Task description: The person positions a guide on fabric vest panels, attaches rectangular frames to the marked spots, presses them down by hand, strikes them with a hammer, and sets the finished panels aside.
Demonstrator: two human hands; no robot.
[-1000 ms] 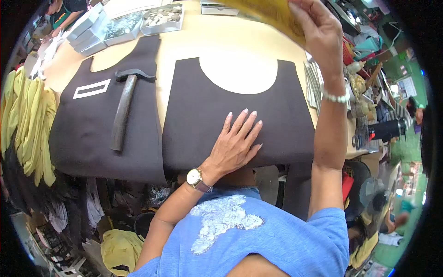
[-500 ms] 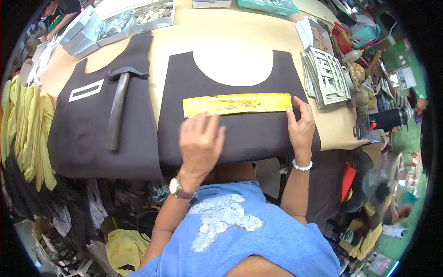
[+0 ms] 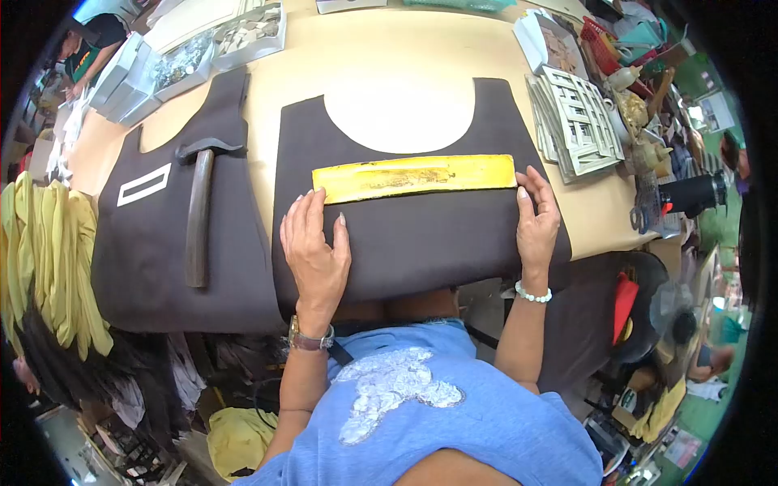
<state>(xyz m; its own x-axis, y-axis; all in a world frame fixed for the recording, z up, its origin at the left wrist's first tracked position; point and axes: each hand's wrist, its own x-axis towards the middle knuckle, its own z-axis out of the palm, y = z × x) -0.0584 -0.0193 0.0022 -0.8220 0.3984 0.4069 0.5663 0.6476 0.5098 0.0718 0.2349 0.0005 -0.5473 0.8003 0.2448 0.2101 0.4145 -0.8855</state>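
A yellow strip (image 3: 413,176) with dark smudges lies flat across a black fabric piece (image 3: 405,231) with a rounded neck cut-out. My left hand (image 3: 314,251) touches the strip's left end with its fingertips, fingers apart. At the right end of the strip, the fingers of my right hand (image 3: 536,219) are bent around its edge, thumb and fingertips close to it. Left of these, a hammer (image 3: 199,211) rests on a second black fabric piece (image 3: 138,251), beside a white rectangular outline (image 3: 144,185).
Boxes of small parts (image 3: 250,36) stand at the back left, near another person (image 3: 91,53). White slotted plates (image 3: 577,121) are stacked at the right, by scissors (image 3: 640,217). Yellow cloths (image 3: 49,259) hang at the left edge. The table (image 3: 284,73) ends near my body.
The yellow strip has come down from the raised right hand onto the black fabric. My left hand has moved left from the fabric's middle to the strip's left end.
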